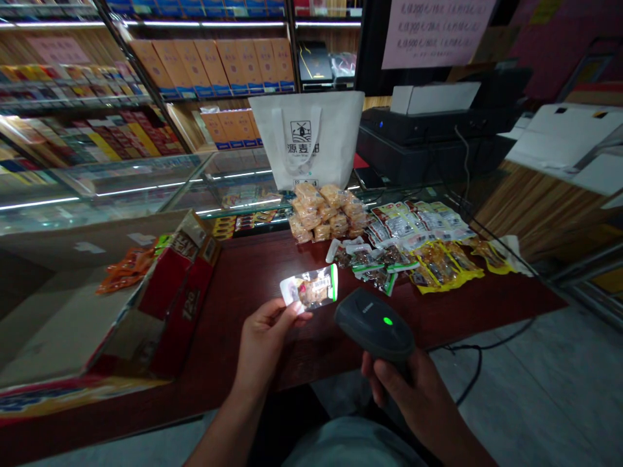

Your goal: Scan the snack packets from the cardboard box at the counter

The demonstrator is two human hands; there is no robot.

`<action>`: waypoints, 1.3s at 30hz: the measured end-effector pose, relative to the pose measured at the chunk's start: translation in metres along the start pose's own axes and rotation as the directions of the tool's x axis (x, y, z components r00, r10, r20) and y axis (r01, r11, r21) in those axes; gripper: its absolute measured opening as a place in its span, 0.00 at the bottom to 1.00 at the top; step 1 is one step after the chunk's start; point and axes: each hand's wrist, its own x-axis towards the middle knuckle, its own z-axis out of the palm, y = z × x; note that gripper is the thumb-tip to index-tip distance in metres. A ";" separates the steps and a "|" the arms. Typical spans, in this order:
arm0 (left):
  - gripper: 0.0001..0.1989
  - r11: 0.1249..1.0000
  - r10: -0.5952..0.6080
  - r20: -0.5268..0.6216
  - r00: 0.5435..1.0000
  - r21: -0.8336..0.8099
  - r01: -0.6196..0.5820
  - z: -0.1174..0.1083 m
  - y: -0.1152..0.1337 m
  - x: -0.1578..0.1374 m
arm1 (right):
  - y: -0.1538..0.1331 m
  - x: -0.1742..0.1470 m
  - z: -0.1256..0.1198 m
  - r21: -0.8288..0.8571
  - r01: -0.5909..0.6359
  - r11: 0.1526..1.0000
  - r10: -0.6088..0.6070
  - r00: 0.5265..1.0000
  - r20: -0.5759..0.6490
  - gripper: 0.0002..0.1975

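Note:
My left hand point(272, 327) pinches a small clear snack packet point(314, 290) by its white end, held above the dark red tabletop. A green strip edges the packet's far end, and its barcode label faces up under a bright patch of light. My right hand point(402, 383) is wrapped round the handle of a dark grey barcode scanner point(372, 324), which shows a lit green light on top. The scanner's nose points toward the packet, a short gap apart. Beyond them lie similar green-edged packets point(379, 259) and yellow-edged snack packets point(440, 266).
Wrapped pastry-like snacks point(328, 213) are heaped before a white tote bag point(311, 130). An open carton point(165, 305) with orange packets point(129, 269) stands at left. White-and-silver packets point(418, 220) lie at right. A cable point(479, 363) hangs off the right side. Behind is a glass counter point(195, 178).

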 end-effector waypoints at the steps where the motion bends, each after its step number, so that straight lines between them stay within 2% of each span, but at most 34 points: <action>1: 0.14 1.000 -0.006 -0.005 1.000 -0.019 0.006 0.001 -0.001 0.000 | 0.000 0.000 0.000 -0.009 0.002 1.000 -0.002 1.000 -0.003 0.22; 7: 0.19 0.993 -0.062 0.004 0.998 -0.097 0.062 0.004 -0.005 0.005 | -0.003 0.002 -0.007 0.003 -0.018 1.000 0.018 1.000 -0.016 0.24; 11: 0.19 0.991 -0.116 0.109 0.987 -0.060 0.123 0.006 -0.014 0.018 | 0.001 0.004 -0.019 0.044 -0.037 0.998 0.040 0.997 -0.066 0.25; 16: 0.18 0.972 -0.234 0.255 0.938 0.034 0.234 0.016 -0.024 0.049 | 0.007 0.003 -0.036 0.120 -0.030 0.992 0.053 0.979 -0.195 0.24; 21: 0.11 0.943 -0.332 0.358 0.873 0.132 0.304 0.034 -0.023 0.089 | 0.009 -0.001 -0.040 0.147 -0.019 0.989 0.052 0.972 -0.227 0.22; 25: 0.10 0.942 -0.335 0.396 0.855 0.156 0.297 0.045 -0.022 0.116 | 0.009 -0.003 -0.036 0.146 -0.031 0.989 0.064 0.973 -0.224 0.22; 29: 0.12 0.950 -0.310 0.404 0.860 0.153 0.271 0.050 -0.024 0.130 | 0.015 -0.003 -0.034 0.090 -0.063 0.994 0.077 0.982 -0.173 0.23; 34: 0.11 0.972 -0.233 0.385 0.893 0.117 0.203 0.051 -0.028 0.125 | 0.026 0.004 -0.028 0.080 -0.083 0.993 0.093 0.987 -0.132 0.24; 39: 0.10 0.977 -0.191 0.374 0.907 0.166 0.137 0.057 -0.034 0.114 | 0.031 0.016 -0.017 0.086 -0.069 0.994 0.080 0.989 -0.127 0.24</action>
